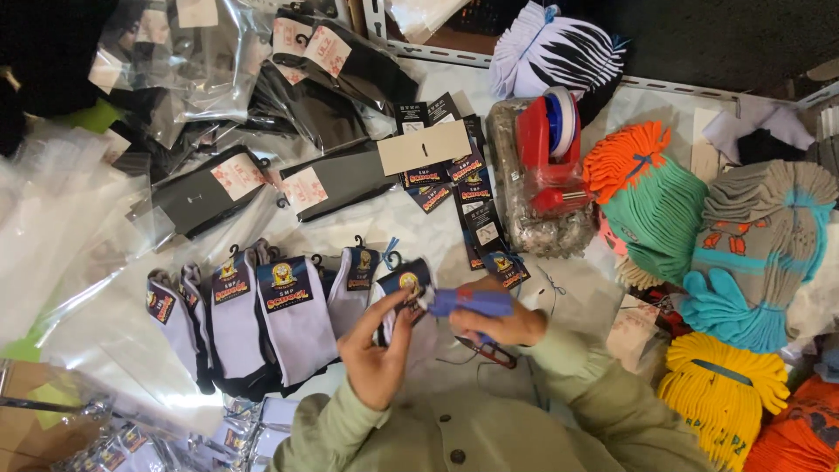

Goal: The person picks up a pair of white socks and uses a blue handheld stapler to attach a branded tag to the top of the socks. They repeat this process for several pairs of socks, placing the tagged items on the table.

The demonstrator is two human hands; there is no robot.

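- Left hand (377, 354) grips a white sock pair (404, 301) by its card label, just above the bench (437, 236).
- Right hand (505, 325) closes around a blue tagging gun (470, 302), its tip touching that label.
- More white socks (262, 323) lie fanned alongside.

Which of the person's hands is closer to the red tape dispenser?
The right hand, gripping a blue tool, lies below the red tape dispenser and slightly left of it. The left hand, touching a pair of socks, is farther down-left.

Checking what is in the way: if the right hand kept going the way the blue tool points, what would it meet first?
Probably the pair of socks held by the left hand; the right hand aims the blue tool left at its label.
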